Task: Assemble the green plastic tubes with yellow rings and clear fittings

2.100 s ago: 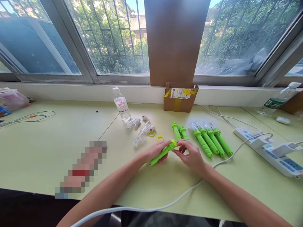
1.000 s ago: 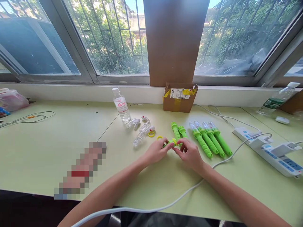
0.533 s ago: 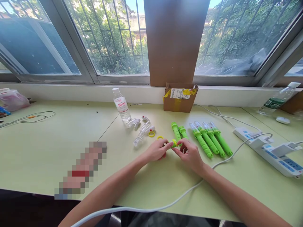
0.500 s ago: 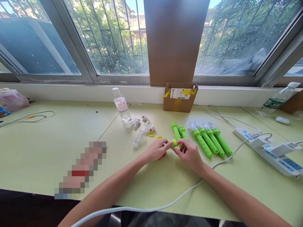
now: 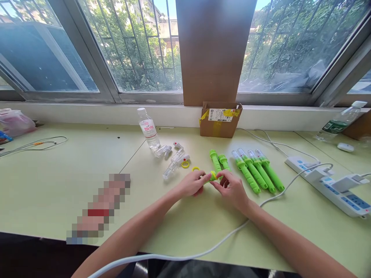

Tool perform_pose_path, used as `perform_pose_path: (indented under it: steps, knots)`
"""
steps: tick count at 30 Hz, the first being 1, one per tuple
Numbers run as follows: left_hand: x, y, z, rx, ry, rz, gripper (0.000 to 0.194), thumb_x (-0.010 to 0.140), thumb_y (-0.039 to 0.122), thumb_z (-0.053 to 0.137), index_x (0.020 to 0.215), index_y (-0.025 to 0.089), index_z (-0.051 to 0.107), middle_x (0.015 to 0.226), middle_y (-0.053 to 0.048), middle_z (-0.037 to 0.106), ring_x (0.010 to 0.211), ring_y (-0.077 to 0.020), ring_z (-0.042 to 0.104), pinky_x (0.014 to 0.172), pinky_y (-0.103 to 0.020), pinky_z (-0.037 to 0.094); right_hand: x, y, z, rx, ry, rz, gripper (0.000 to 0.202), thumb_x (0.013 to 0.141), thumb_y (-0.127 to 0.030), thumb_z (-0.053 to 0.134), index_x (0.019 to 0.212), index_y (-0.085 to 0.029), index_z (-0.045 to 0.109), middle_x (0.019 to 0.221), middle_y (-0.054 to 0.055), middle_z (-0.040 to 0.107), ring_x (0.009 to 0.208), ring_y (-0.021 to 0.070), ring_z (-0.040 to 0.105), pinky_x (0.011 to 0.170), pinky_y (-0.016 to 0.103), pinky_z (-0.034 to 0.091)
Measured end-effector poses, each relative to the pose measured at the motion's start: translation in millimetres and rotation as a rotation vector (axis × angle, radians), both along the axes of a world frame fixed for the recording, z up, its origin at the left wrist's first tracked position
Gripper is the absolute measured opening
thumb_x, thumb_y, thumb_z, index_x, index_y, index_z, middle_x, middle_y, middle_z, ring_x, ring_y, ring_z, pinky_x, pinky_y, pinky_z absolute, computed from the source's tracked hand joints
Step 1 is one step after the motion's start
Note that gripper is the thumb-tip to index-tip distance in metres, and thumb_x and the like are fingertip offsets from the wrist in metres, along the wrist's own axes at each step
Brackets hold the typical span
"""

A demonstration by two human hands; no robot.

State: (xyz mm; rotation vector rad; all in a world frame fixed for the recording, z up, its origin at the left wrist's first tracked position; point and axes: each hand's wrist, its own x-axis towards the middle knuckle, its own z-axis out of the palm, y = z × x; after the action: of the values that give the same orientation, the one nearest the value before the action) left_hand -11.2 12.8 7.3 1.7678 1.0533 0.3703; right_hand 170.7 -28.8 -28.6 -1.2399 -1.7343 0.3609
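Observation:
My left hand (image 5: 194, 183) is closed around a green plastic tube (image 5: 211, 178), most of which is hidden by the fingers. A yellow ring (image 5: 214, 175) sits around the tube's end, and my right hand (image 5: 232, 188) pinches it between thumb and fingers. Just behind lie two green tubes (image 5: 214, 158) without clear tops. To the right, several green tubes with clear caps (image 5: 246, 170) rest side by side. Two loose yellow rings (image 5: 185, 164) lie left of the hands, by several clear plastic caps (image 5: 173, 166).
A water bottle (image 5: 149, 129) stands behind the clear caps, and an opened cardboard box (image 5: 219, 125) is against the sill. On the right are a power strip (image 5: 330, 185) and another bottle (image 5: 337, 121). A white cable (image 5: 220, 241) crosses in front of me, over the right forearm.

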Motion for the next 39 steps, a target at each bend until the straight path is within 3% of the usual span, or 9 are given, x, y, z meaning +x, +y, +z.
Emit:
perform_pose_path:
  steps: [16, 31, 39]
  knots:
    - [0.3, 1.0, 3.4, -0.04, 0.003, -0.012, 0.058, 0.083, 0.069, 0.029, 0.081, 0.017, 0.052, 0.049, 0.002, 0.053, 0.038, -0.0109, 0.045, 0.041, -0.023, 0.033, 0.8, 1.3, -0.5, -0.009, 0.022, 0.042, 0.02, 0.081, -0.036, 0.063, 0.09, -0.021, 0.055, 0.074, 0.002, 0.063, 0.05, 0.012, 0.056, 0.047, 0.025, 0.049]
    - [-2.0, 2.9, -4.5, -0.104, -0.054, 0.004, 0.068, 0.08, 0.075, 0.022, 0.075, 0.016, 0.055, 0.048, -0.001, 0.053, 0.037, -0.0114, 0.044, 0.039, -0.024, 0.034, -2.4, 0.2, -3.3, 0.012, 0.036, 0.045, 0.021, 0.081, -0.035, 0.063, 0.092, -0.021, 0.051, 0.077, 0.001, 0.06, 0.051, 0.0113, 0.058, 0.046, 0.024, 0.049]
    - [-2.3, 0.0, 0.5, -0.184, -0.104, -0.005, 0.067, 0.081, 0.074, 0.024, 0.076, 0.015, 0.055, 0.047, 0.0, 0.053, 0.035, -0.0099, 0.042, 0.04, -0.023, 0.033, -2.3, 0.1, -2.3, 0.014, 0.055, 0.061, 0.02, 0.081, -0.032, 0.063, 0.093, -0.022, 0.051, 0.083, 0.002, 0.06, 0.052, 0.0111, 0.059, 0.046, 0.024, 0.05]
